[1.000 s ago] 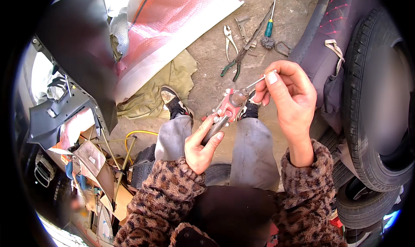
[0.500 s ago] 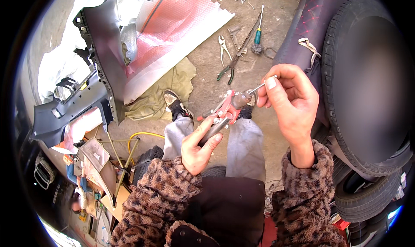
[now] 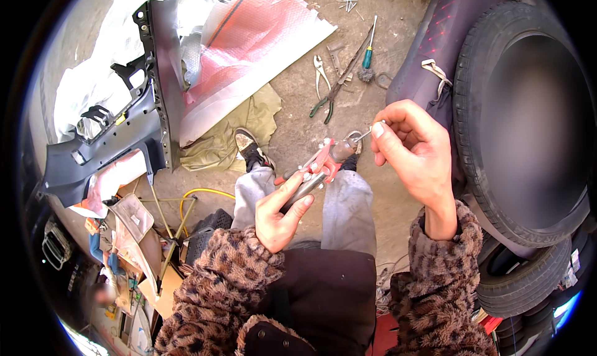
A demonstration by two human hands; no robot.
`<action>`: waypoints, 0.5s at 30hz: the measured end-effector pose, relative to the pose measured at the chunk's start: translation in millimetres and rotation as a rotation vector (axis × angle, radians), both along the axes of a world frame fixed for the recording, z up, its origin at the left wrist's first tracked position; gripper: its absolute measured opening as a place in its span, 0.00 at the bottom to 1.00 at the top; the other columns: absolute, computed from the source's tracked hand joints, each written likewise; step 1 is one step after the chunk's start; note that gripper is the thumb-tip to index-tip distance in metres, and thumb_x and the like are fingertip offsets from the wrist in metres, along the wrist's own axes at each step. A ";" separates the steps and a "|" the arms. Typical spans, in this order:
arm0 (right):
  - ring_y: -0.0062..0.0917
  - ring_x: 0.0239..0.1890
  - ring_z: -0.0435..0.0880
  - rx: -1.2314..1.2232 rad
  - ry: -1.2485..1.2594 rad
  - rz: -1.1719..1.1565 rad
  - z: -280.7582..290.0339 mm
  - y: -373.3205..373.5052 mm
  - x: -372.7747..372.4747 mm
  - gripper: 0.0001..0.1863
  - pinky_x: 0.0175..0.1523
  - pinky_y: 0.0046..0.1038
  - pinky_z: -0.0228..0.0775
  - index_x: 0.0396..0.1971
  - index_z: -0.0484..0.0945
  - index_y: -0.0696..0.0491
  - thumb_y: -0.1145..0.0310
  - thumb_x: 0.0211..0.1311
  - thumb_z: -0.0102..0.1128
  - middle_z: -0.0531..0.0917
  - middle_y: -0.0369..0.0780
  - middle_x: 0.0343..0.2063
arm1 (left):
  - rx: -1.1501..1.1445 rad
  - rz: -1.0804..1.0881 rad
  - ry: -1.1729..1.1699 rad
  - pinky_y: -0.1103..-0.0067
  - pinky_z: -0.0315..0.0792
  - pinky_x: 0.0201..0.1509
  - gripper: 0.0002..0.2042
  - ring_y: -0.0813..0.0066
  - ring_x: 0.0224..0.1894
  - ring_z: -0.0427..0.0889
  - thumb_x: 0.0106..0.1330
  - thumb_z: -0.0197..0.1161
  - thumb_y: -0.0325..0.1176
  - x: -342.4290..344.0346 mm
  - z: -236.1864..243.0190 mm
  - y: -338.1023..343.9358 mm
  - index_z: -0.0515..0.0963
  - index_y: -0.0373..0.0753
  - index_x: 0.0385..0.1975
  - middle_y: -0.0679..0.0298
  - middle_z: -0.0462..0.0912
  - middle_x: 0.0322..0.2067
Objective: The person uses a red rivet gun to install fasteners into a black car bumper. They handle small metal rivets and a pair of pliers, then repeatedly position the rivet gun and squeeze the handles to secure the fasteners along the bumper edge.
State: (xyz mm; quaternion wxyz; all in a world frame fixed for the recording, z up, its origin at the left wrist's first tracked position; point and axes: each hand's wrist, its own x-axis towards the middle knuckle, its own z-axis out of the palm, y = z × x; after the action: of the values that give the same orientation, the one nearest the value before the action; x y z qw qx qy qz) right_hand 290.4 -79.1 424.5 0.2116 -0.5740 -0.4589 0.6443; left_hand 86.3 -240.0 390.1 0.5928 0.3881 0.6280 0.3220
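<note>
1. Left hand: closed around the grey handles of a red rivet gun, thumb lying along the upper handle, fingers wrapped beneath. The tool is held above the person's knees and tilts up and to the right, with its nose toward the right hand.
2. Right hand: fingers curled, thumb and forefinger pinched on a thin metal pin. The pin's far end sits at the nose of the rivet gun; whether it is seated inside the nose I cannot tell.
3. Both forearms wear leopard-print fleece sleeves; the legs below are in grey trousers, with a dark shoe on the concrete floor.
4. On the floor beyond the tool: pliers with green grips, lying just beside a screwdriver with a blue-green handle; a few loose nails further up.
5. Left of view: a dark plastic car bumper part stands on edge, a red and white sheet behind it, an olive cloth at its foot.
6. Right of view: stacked tyres, with a dark seat cushion leaning on them.
7. A yellow hose loops near the left knee.
</note>
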 end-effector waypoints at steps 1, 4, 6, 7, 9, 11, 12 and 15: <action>0.10 0.24 0.73 -0.016 -0.028 0.013 1.7 -0.5 -0.8 0.02 0.28 0.18 0.65 0.34 0.77 0.59 0.76 0.66 0.60 0.78 0.32 0.21 | 0.021 -0.015 0.024 0.73 0.69 0.61 0.23 0.66 0.55 0.79 0.65 0.67 0.23 -2.4 0.9 -2.5 0.74 0.29 0.60 0.54 0.82 0.52; 0.11 0.21 0.74 0.045 -0.186 0.162 1.6 -7.8 -0.2 0.04 0.26 0.17 0.63 0.36 0.75 0.58 0.73 0.71 0.57 0.77 0.32 0.22 | 0.017 -0.047 0.053 0.74 0.72 0.58 0.23 0.67 0.53 0.82 0.65 0.67 0.23 -9.0 1.0 -14.3 0.74 0.29 0.60 0.52 0.83 0.53; 0.13 0.22 0.68 0.024 -0.186 0.161 1.6 -11.4 0.8 0.05 0.27 0.22 0.62 0.34 0.75 0.59 0.72 0.68 0.58 0.73 0.35 0.18 | 0.046 -0.082 0.080 0.76 0.75 0.56 0.23 0.69 0.51 0.84 0.65 0.67 0.23 -15.9 3.1 -17.7 0.74 0.29 0.60 0.49 0.84 0.52; 0.14 0.22 0.65 0.013 -0.186 0.160 1.9 -12.3 1.6 0.06 0.27 0.24 0.61 0.33 0.75 0.59 0.72 0.66 0.59 0.71 0.37 0.17 | 0.068 -0.088 0.100 0.77 0.76 0.51 0.23 0.69 0.46 0.85 0.64 0.68 0.23 -18.2 3.9 -17.5 0.75 0.30 0.60 0.50 0.85 0.47; 0.15 0.22 0.65 0.027 -0.231 0.255 1.3 -11.2 5.0 0.08 0.27 0.26 0.61 0.31 0.74 0.60 0.71 0.66 0.58 0.70 0.38 0.17 | 0.107 -0.102 0.143 0.77 0.78 0.41 0.23 0.71 0.36 0.87 0.62 0.70 0.24 -21.8 9.2 -16.9 0.76 0.33 0.59 0.52 0.88 0.37; 0.16 0.22 0.65 0.042 -0.258 0.317 4.7 -13.1 4.7 0.10 0.28 0.27 0.61 0.29 0.73 0.60 0.69 0.67 0.58 0.69 0.39 0.17 | 0.039 -0.135 0.135 0.77 0.78 0.43 0.23 0.72 0.38 0.88 0.63 0.70 0.25 -28.0 13.8 -20.4 0.76 0.33 0.59 0.51 0.88 0.38; 0.16 0.22 0.64 0.050 -0.263 0.332 7.2 -14.3 3.1 0.11 0.28 0.27 0.61 0.29 0.72 0.60 0.69 0.67 0.58 0.69 0.40 0.17 | 0.025 -0.136 0.119 0.78 0.78 0.44 0.23 0.72 0.38 0.88 0.64 0.69 0.25 -30.8 16.7 -21.0 0.76 0.33 0.59 0.51 0.88 0.38; 0.16 0.24 0.65 -0.005 -0.183 0.258 21.0 -25.6 -0.2 0.12 0.29 0.27 0.62 0.29 0.72 0.59 0.67 0.70 0.57 0.72 0.36 0.19 | -0.055 -0.137 0.010 0.79 0.76 0.51 0.22 0.76 0.44 0.85 0.66 0.68 0.26 -39.3 34.7 -24.6 0.75 0.32 0.60 0.52 0.87 0.45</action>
State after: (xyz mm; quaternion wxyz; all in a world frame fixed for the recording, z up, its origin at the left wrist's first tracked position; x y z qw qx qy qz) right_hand 290.2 -104.7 445.5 0.0828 -0.5673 -0.5445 0.6122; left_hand 47.0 -264.5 424.8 0.6207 0.4154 0.6114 0.2615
